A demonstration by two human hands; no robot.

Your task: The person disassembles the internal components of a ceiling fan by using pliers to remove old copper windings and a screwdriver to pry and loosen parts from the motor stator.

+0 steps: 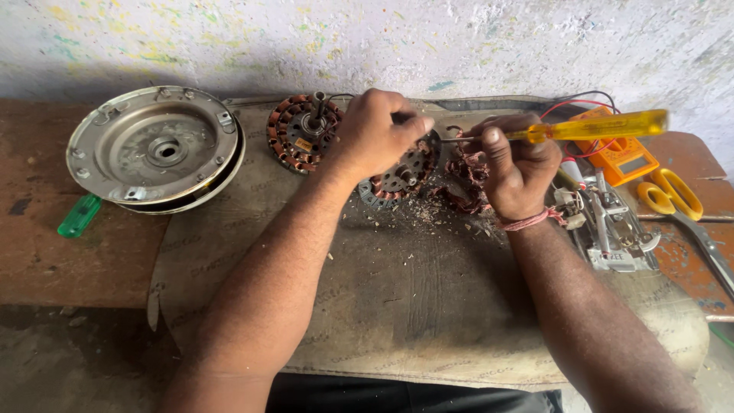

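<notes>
So the whole thing comes down to how the screwdriver (589,128) lines up with the stator (401,177). The right hand (516,172) has its fingers curled tight round the shaft end of that yellow-handled screwdriver, and the tool's long axis runs almost flat across the view: handle sticking out to the right, thin metal tip pointing left at the stator's rim. The stator sits on the brown mat (397,306) near the middle of the worktop (46,268), just left of the right hand and mostly under the left hand (375,134).

The left hand is clamped down over the top of it, fingers closed on its upper edge, so it's the nearer hand by far; it's touching. The tip meets the stator right by the left thumb, though I can't tell exactly which slot it's in.

A tangle of pulled copper winding (462,180) lies between the two hands. A second wound stator (302,134) sits just left, and a round metal fan cover (157,149) well apart further left.
</notes>
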